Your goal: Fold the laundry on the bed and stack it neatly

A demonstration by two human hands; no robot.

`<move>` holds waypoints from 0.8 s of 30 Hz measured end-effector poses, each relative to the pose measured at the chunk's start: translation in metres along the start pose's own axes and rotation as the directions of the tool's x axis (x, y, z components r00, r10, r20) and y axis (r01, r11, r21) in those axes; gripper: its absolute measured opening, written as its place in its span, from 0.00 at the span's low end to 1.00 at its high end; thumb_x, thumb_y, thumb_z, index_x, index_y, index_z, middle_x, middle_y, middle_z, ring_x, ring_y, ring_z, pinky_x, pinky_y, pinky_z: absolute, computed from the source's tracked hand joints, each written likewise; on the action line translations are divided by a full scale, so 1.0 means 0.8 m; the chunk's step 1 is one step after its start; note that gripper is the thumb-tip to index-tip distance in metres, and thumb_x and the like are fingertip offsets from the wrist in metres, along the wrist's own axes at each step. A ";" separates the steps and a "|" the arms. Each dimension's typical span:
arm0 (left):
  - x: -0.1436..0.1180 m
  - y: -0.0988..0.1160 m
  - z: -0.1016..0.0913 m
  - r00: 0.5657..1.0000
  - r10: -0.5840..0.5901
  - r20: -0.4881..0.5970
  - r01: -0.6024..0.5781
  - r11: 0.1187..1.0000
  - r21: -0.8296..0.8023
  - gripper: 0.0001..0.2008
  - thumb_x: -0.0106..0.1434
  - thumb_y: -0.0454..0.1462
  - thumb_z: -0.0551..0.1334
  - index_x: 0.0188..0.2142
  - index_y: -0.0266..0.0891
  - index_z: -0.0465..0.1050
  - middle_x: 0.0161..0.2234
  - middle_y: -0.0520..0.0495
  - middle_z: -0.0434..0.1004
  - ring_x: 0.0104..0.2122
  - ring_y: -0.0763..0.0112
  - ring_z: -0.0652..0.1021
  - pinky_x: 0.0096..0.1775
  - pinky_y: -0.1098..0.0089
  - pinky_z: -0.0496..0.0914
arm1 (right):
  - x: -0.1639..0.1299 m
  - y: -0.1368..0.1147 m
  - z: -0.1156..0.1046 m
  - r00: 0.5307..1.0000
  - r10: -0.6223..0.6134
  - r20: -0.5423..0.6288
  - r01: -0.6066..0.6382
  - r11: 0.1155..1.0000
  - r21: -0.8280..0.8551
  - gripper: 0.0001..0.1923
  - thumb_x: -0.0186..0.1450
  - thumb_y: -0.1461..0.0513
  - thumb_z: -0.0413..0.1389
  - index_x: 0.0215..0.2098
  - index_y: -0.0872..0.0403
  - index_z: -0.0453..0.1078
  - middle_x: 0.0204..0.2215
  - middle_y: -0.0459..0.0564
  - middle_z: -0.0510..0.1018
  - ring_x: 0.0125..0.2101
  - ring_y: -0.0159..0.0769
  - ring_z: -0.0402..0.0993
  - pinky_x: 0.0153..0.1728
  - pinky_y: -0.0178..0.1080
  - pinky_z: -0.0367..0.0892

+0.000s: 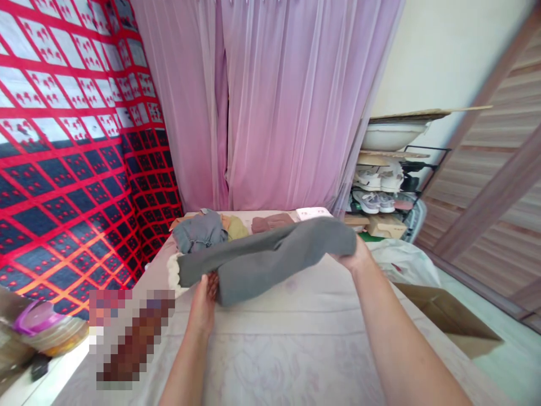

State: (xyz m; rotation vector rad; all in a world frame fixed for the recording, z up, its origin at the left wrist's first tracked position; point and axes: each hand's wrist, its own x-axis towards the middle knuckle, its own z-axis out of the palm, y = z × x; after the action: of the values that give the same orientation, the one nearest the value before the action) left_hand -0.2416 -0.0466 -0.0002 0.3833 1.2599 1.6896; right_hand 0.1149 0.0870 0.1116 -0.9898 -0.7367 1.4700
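A pair of dark grey trousers [274,265] is stretched in the air between my hands, above the bed. My left hand [207,296] grips the lower left part near the leg ends, thumb on the near side. At the right end, my right hand [350,256] holds the trousers from beneath, its fingers hidden by the cloth. A cream, fluffy edge [173,272] shows at the far left end of the cloth; whether it belongs to the trousers I cannot tell. Behind them lies a crumpled grey-blue garment [198,230].
A folded brown cloth [273,222] and an olive cloth [237,226] lie at the back of the bed [287,361]. A cardboard box [448,316] and shoe rack [429,166] stand right. A purple-lidded jar [51,330] stands left, near a pixelated patch.
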 end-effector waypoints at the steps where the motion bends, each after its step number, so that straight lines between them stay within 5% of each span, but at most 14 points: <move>1: -0.001 -0.002 0.001 1.000 0.010 0.000 -0.010 1.000 0.020 0.14 0.68 0.46 0.51 0.44 0.48 0.72 0.56 0.46 0.70 0.59 0.62 0.66 0.62 0.57 0.54 | -0.004 0.019 -0.029 0.996 0.061 -0.058 -0.066 0.995 -0.075 0.09 0.63 0.59 0.49 0.32 0.50 0.70 0.23 0.47 0.78 0.31 0.38 0.77 0.38 0.41 0.71; 5: -0.007 -0.014 -0.001 0.978 0.153 0.144 -0.187 0.946 0.263 0.23 0.58 0.47 0.64 0.52 0.46 0.67 0.62 0.43 0.61 0.63 0.58 0.61 0.62 0.55 0.51 | -0.024 0.074 -0.109 0.948 0.190 -0.254 -0.278 0.883 -0.378 0.16 0.64 0.51 0.48 0.36 0.51 0.71 0.28 0.53 0.79 0.32 0.41 0.78 0.33 0.42 0.71; 9: -0.010 -0.031 -0.004 0.885 0.251 0.393 -0.454 0.655 0.605 0.39 0.39 0.42 0.75 0.52 0.42 0.68 0.63 0.38 0.57 0.64 0.48 0.55 0.63 0.53 0.48 | -0.019 0.098 -0.136 0.941 0.126 -0.313 -0.272 0.831 -0.485 0.20 0.60 0.51 0.56 0.47 0.52 0.69 0.35 0.55 0.80 0.33 0.39 0.78 0.31 0.39 0.71; 13: -0.013 -0.034 0.004 0.833 0.281 0.476 -0.553 0.414 0.723 0.19 0.45 0.43 0.70 0.38 0.42 0.76 0.46 0.40 0.73 0.54 0.46 0.69 0.58 0.52 0.59 | -0.003 0.092 -0.136 0.925 0.009 -0.379 -0.210 0.846 -0.491 0.34 0.55 0.56 0.61 0.59 0.52 0.60 0.42 0.56 0.79 0.33 0.39 0.77 0.27 0.36 0.71; 16: -0.019 -0.010 0.010 0.828 0.259 0.497 -0.559 0.439 0.703 0.11 0.49 0.46 0.67 0.30 0.44 0.76 0.36 0.44 0.78 0.44 0.52 0.75 0.52 0.58 0.66 | -0.001 0.076 -0.142 0.928 -0.042 -0.371 -0.147 0.872 -0.466 0.36 0.55 0.55 0.60 0.61 0.52 0.59 0.41 0.54 0.80 0.33 0.39 0.78 0.26 0.35 0.70; 20: -0.022 0.043 -0.003 0.859 0.103 0.502 -0.477 0.518 0.710 0.13 0.51 0.49 0.66 0.29 0.43 0.77 0.29 0.48 0.79 0.32 0.60 0.78 0.36 0.67 0.72 | -0.020 0.074 -0.162 0.928 -0.096 -0.360 -0.064 0.911 -0.407 0.32 0.54 0.53 0.56 0.56 0.53 0.66 0.39 0.52 0.80 0.31 0.38 0.77 0.24 0.34 0.69; 24: -0.012 0.071 -0.027 0.900 -0.115 0.421 -0.329 0.454 0.828 0.13 0.40 0.46 0.72 0.24 0.43 0.76 0.25 0.48 0.79 0.28 0.59 0.78 0.31 0.68 0.70 | -0.046 0.100 -0.190 0.941 -0.007 -0.339 -0.201 0.793 -0.575 0.29 0.52 0.54 0.57 0.51 0.51 0.71 0.38 0.51 0.81 0.33 0.41 0.77 0.21 0.34 0.66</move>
State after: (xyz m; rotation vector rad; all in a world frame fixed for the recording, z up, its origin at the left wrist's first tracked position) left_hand -0.2811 -0.0672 0.0425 1.4296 1.7166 0.7688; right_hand 0.2134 0.0254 -0.0204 -1.7425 -0.9431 1.1172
